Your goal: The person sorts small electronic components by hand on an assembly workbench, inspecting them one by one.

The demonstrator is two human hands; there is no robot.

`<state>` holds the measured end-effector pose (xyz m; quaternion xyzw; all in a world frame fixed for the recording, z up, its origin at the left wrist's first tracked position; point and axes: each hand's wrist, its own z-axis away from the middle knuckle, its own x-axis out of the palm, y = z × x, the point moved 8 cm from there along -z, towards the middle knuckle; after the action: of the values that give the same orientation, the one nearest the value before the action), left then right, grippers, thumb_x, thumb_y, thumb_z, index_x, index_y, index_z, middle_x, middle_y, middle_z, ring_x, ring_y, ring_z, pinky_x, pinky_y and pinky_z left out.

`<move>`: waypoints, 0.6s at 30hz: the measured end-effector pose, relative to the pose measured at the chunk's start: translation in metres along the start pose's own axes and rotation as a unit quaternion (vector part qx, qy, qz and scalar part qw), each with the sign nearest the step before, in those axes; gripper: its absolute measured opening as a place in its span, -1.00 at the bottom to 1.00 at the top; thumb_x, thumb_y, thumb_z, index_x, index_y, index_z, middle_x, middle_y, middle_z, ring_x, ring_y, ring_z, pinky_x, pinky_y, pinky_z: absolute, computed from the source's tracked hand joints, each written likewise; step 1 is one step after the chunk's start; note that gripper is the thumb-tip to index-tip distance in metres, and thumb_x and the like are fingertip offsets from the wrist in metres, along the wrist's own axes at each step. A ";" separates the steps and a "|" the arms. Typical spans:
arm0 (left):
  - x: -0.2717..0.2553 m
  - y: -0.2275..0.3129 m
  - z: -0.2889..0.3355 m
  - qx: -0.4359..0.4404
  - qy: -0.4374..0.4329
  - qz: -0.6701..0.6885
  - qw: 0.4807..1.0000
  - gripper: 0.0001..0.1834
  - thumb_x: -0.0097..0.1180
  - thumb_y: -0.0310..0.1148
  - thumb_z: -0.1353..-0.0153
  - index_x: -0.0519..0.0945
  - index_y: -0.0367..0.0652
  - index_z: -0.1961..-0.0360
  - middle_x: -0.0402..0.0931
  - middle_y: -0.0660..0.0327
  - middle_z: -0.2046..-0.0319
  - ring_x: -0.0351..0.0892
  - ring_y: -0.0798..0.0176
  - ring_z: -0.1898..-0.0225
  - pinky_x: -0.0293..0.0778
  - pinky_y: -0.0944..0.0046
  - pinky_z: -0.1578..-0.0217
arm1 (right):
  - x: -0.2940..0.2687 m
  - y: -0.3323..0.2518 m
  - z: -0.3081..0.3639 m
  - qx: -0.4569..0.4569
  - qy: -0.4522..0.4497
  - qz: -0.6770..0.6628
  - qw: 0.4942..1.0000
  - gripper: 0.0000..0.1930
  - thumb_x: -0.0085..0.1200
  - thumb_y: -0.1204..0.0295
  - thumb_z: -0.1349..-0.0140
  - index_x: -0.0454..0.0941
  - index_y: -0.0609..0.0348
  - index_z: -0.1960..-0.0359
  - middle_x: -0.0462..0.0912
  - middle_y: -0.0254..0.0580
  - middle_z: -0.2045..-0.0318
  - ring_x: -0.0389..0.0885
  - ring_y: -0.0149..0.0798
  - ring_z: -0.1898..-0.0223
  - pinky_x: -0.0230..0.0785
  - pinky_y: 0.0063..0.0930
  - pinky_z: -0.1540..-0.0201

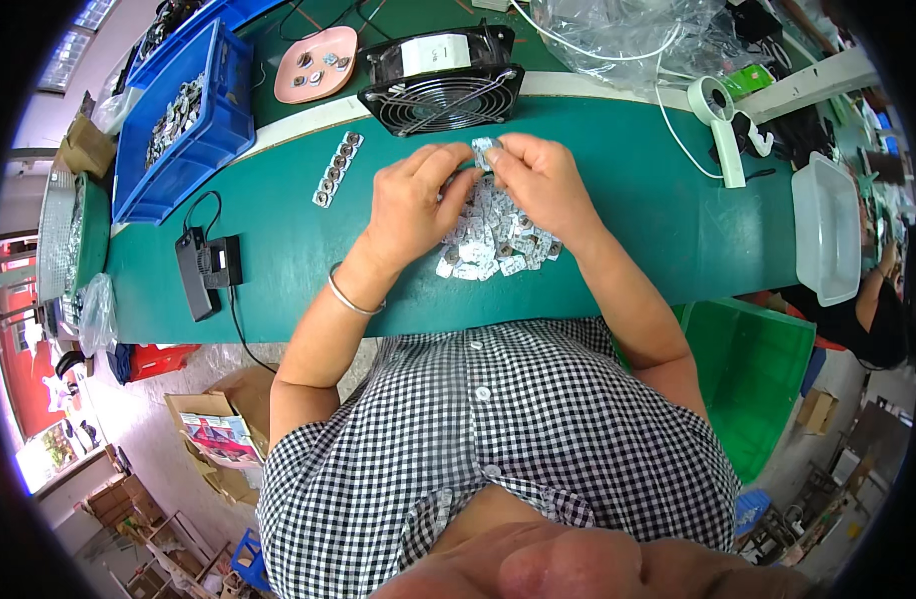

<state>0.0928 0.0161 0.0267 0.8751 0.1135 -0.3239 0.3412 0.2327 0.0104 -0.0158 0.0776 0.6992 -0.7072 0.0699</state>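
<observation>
Above the far side of a pile of small silvery-white flat parts [488, 235], my two hands meet. Between the fingertips is one small silvery part [484, 150]. My right hand [546, 180] pinches it between thumb and forefinger. Curled in from the other side, my left hand [413, 195] has its thumb and fingers closed at the part's left edge. To the left of my left hand, several similar parts with dark round centres lie in a slanting row [338, 170] on the green tabletop [637, 200]. Fine detail of the held part is hidden by my fingers.
Just beyond my hands stands a black fan [440, 85]. A pink tray [316, 62] and a blue bin [193, 125] hold small parts. Black power adapters [206, 268] lie at left. A handheld white fan [719, 130] and a white tub [827, 230] are at right.
</observation>
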 end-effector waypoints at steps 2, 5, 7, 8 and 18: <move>0.002 0.000 0.005 -0.053 -0.021 0.054 0.997 -0.76 0.32 -0.55 -0.05 0.62 -0.24 0.21 0.63 0.11 0.35 0.60 0.25 0.46 0.51 0.35 0.47 | -0.004 0.006 0.010 -0.011 -0.002 0.025 1.000 -0.72 0.04 0.37 -0.28 0.47 0.29 0.54 0.46 -0.22 0.71 0.35 -0.49 0.66 0.20 -0.43 0.59; 0.019 -0.005 0.011 -0.065 -0.097 0.133 0.984 -0.70 0.28 -0.49 -0.11 0.61 -0.27 0.09 0.63 0.09 0.34 0.62 0.19 0.41 0.53 0.27 0.36 | 0.005 0.008 0.029 -0.077 -0.063 0.077 0.992 -0.78 0.04 0.44 -0.27 0.47 0.32 0.50 0.43 -0.06 0.66 0.35 -0.28 0.64 0.22 -0.35 0.53; 0.026 -0.008 0.020 -0.067 -0.145 0.112 0.981 -0.66 0.30 -0.48 -0.08 0.60 -0.26 0.07 0.63 0.08 0.32 0.62 0.19 0.39 0.53 0.26 0.34 | -0.001 0.003 0.038 -0.113 -0.018 0.109 0.987 -0.79 0.04 0.44 -0.27 0.48 0.33 0.48 0.45 -0.05 0.63 0.37 -0.24 0.61 0.23 -0.32 0.52; 0.032 -0.008 0.022 -0.068 -0.189 0.092 0.975 -0.61 0.33 -0.47 -0.06 0.59 -0.24 0.05 0.63 0.08 0.29 0.62 0.18 0.38 0.53 0.26 0.31 | -0.008 -0.003 0.041 -0.151 0.026 0.142 0.978 -0.80 0.05 0.45 -0.27 0.49 0.33 0.47 0.47 -0.05 0.60 0.38 -0.19 0.59 0.24 -0.30 0.50; 0.008 0.013 0.000 -0.072 -0.203 0.135 0.967 -0.25 0.37 -0.56 0.12 0.44 -0.16 -0.20 0.58 0.03 0.09 0.61 0.07 0.24 0.54 0.24 0.29 | 0.015 -0.023 0.031 -0.137 -0.087 0.088 0.983 -0.80 0.04 0.44 -0.27 0.52 0.31 0.48 0.50 -0.06 0.61 0.45 -0.18 0.60 0.27 -0.29 0.51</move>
<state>0.1049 0.0063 0.0286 0.7713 -0.0546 -0.4370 0.4595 0.2124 -0.0199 0.0043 0.0669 0.7712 -0.5997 0.2028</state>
